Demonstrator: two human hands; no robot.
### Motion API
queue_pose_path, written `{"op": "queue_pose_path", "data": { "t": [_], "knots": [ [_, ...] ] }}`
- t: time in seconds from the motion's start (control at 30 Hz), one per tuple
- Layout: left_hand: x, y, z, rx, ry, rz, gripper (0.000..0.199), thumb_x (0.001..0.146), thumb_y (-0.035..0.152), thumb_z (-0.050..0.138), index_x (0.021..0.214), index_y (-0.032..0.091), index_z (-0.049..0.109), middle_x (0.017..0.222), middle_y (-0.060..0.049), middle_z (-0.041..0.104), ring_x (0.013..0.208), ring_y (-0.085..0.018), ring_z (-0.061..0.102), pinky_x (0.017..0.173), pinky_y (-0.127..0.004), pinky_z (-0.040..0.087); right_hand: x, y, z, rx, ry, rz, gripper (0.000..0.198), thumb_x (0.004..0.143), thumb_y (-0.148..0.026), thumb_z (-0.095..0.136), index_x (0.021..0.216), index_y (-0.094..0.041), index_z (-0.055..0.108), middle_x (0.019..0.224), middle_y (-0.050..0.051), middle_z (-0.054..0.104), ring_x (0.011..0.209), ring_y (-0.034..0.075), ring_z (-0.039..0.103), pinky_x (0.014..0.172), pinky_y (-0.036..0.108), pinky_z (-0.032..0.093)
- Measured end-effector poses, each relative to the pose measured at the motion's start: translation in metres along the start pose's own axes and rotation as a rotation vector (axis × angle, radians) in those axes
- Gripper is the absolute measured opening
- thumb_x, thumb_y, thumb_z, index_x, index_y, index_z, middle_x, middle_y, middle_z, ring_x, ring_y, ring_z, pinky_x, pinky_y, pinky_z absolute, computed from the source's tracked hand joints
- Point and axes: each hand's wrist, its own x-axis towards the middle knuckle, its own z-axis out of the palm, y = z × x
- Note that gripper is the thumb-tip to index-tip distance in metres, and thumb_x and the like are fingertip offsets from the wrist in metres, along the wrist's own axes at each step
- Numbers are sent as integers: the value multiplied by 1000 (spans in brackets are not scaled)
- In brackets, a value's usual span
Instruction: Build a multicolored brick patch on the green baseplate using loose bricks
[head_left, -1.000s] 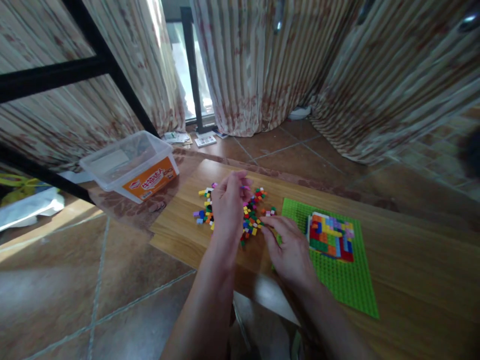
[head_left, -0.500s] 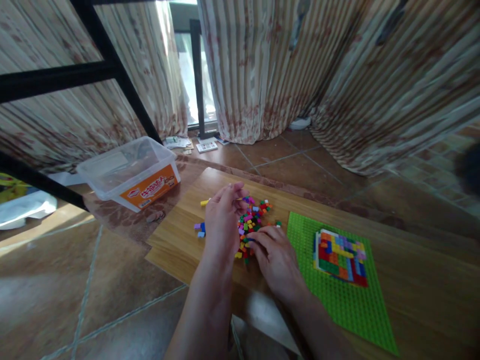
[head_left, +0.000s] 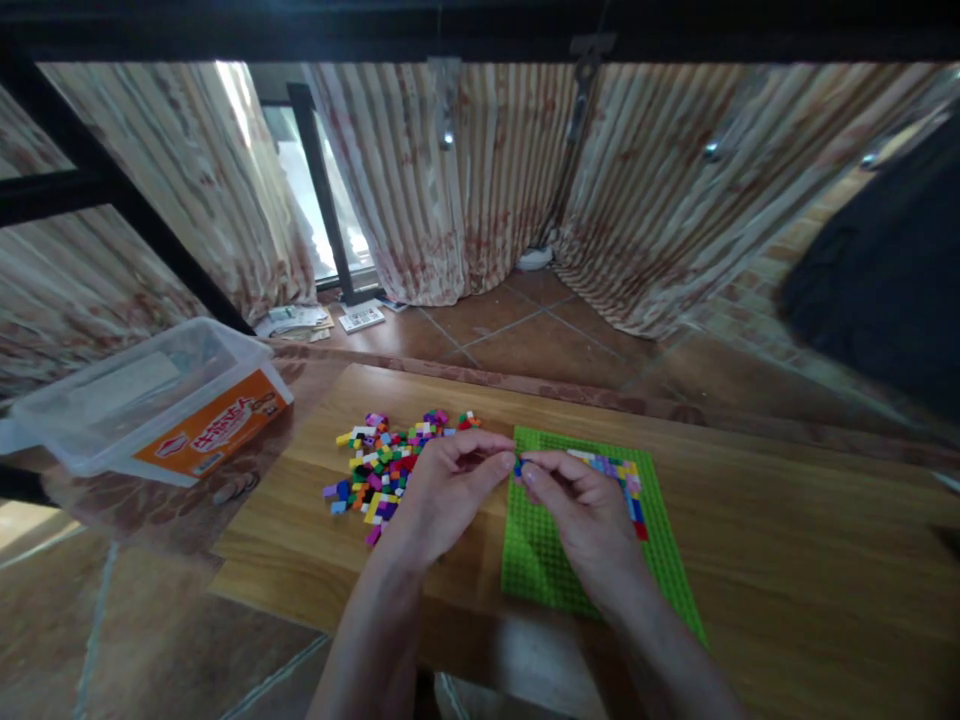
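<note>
My left hand (head_left: pixel 454 492) and my right hand (head_left: pixel 592 515) meet fingertip to fingertip over the left edge of the green studded baseplate (head_left: pixel 541 560). Both are closed in a pinch on a small blue toy brick (head_left: pixel 517 467), which the fingertips partly cover. On the baseplate lies a flat, multicoloured block of joined bricks (head_left: pixel 636 492), mostly hidden behind my right hand. Left of my hands, a loose pile of small coloured bricks (head_left: pixel 382 455) is spread over the wooden table (head_left: pixel 300 540); my left forearm and hand hide some of it.
A clear plastic tub (head_left: pixel 82 440) with an orange label stands left of the table. Papers (head_left: pixel 296 322) lie on the tiled floor by striped curtains (head_left: pixel 420 200). A dark shape (head_left: pixel 885 260) stands at the right, and a black bar (head_left: pixel 300 35) crosses the top.
My view has turned to the right. My right hand has left the pile with the blue brick, and my left hand has gone from loosely open to pinching at that brick, beside the baseplate's edge.
</note>
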Motion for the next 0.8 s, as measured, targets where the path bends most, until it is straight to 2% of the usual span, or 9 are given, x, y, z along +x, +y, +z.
{"op": "queue_pose_path", "data": {
  "t": [0.07, 0.2, 0.37, 0.47, 0.6, 0.67, 0.8],
  "knots": [
    [-1, -3, 6, 21, -69, 5, 12, 74, 24, 70, 83, 17, 75, 74, -2, 71, 69, -13, 62, 68, -23, 48, -1, -2, -6, 35, -4, 32, 21, 73, -39, 69, 79, -20, 72, 68, 1, 69, 65, 15, 60, 64, 29, 49],
    [0, -7, 18, 157, -115, 50, 11, 78, 20, 64, 82, 18, 74, 73, -2, 70, 69, -14, 63, 67, -24, 49, -6, 3, -17, 43, 14, 79, 23, 73, -41, 68, 78, -19, 72, 67, 1, 68, 62, 14, 58, 60, 27, 47],
    [-3, -11, 43, 424, -78, 210, 14, 81, 17, 59, 84, 20, 73, 78, -2, 70, 73, -15, 64, 69, -25, 50, -13, 9, -38, -64, 82, 45, 22, 76, -40, 65, 80, -19, 73, 72, 2, 70, 66, 15, 60, 65, 29, 47],
    [-6, -15, 59, 507, -75, 311, 14, 83, 15, 58, 84, 21, 70, 81, -2, 70, 75, -14, 64, 71, -25, 50, -19, 8, -52, -87, 114, 43, 22, 78, -38, 64, 84, -20, 73, 78, 2, 72, 73, 17, 62, 71, 31, 48],
    [-10, -22, 78, 567, -106, 448, 14, 86, 15, 56, 88, 22, 69, 88, -2, 69, 82, -14, 65, 76, -25, 50, -23, 8, -68, -50, 183, 67, 21, 75, -39, 66, 79, -19, 73, 70, 1, 69, 66, 15, 60, 68, 29, 48],
    [-10, -25, 84, 563, -106, 463, 13, 86, 15, 56, 89, 21, 68, 90, -3, 69, 82, -14, 65, 76, -25, 51, -20, 9, -80, -1, 241, 74, 21, 72, -39, 68, 76, -18, 72, 71, 2, 70, 65, 15, 59, 66, 29, 48],
    [-7, -31, 86, 544, -30, 389, 9, 84, 17, 57, 87, 20, 65, 81, -1, 68, 73, -13, 64, 70, -24, 50, -13, 10, -109, 3, 373, 71, 23, 67, -39, 72, 76, -18, 71, 73, 3, 70, 63, 14, 57, 60, 28, 48]
  ]
}}
